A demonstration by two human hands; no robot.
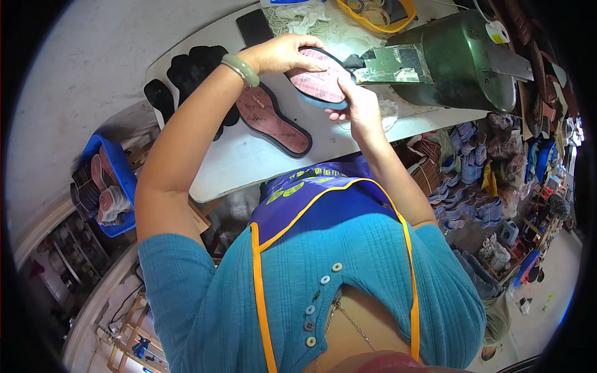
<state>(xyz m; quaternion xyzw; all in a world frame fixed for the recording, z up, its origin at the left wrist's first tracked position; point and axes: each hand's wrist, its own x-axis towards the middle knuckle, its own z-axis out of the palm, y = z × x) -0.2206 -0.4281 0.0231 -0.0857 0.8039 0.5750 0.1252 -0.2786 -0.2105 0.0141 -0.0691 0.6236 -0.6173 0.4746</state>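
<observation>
A pink-topped insole point(318, 82) with a dark rim and a blue underside sits between my two hands at the work end of a green sewing machine point(453, 59). My left hand point(287, 55) grips its far-left edge, thumb on the pink face. At its right end my right hand point(362, 107) pinches it, thumb on top and fingers beneath. Another pink insole with a black border point(273, 119) lies face up on the white table point(233, 163), just left of the held one. Black insoles point(198, 69) are piled further left, partly behind my left forearm.
At the table's far side are a black rectangular piece point(254, 28), loose threads point(300, 23) and a yellow basket point(403, 23). A blue crate point(129, 214) with stacked insoles stands left, below table height. Bundled striped pieces point(467, 163) are heaped on the right.
</observation>
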